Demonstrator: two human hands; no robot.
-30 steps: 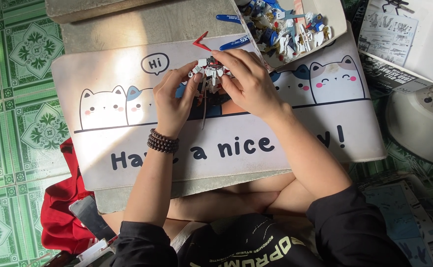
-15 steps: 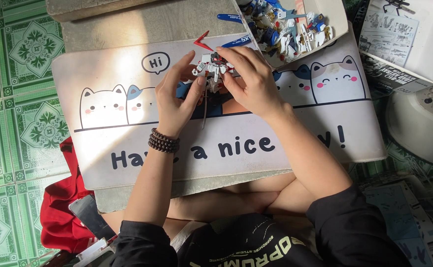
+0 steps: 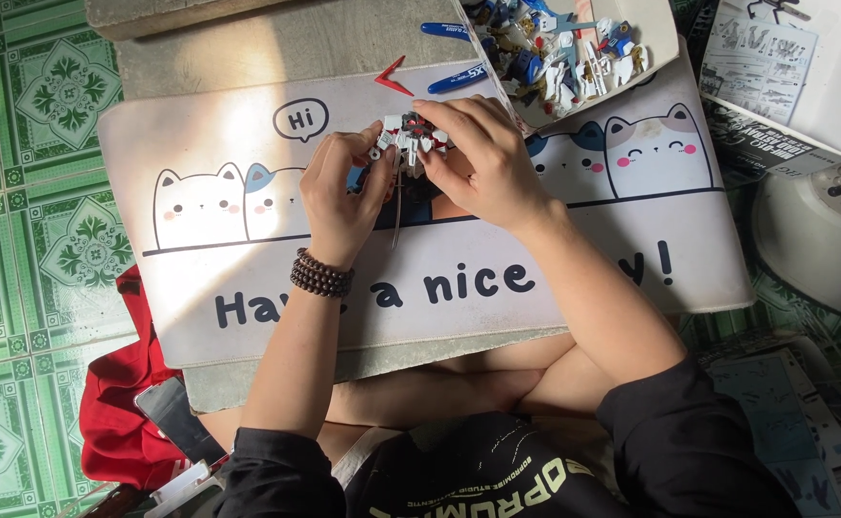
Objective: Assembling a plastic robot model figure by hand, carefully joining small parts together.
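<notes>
A small white, grey and red plastic model figure (image 3: pixel 409 136) is gripped between both hands above a pale desk mat (image 3: pixel 248 259) printed with cartoon cats. My left hand (image 3: pixel 342 190), with a dark bead bracelet at the wrist, grips the figure's left side. My right hand (image 3: pixel 478 163) covers its right side with fingers curled over it. Much of the figure is hidden by the fingers. A thin dark rod (image 3: pixel 397 213) hangs down from the figure between the hands.
A white tray (image 3: pixel 658 38) of several blue, white and red model parts sits at the top right. A red part (image 3: pixel 391 77) and two blue tools (image 3: pixel 459 77) lie near it. Printed instruction sheets (image 3: pixel 775 58), a white round object (image 3: pixel 814 240), red cloth (image 3: pixel 118 422) and green tiled floor surround the low stone table.
Both hands have turned the figure slightly and shifted their fingers on it; it stays in the same spot above the mat.
</notes>
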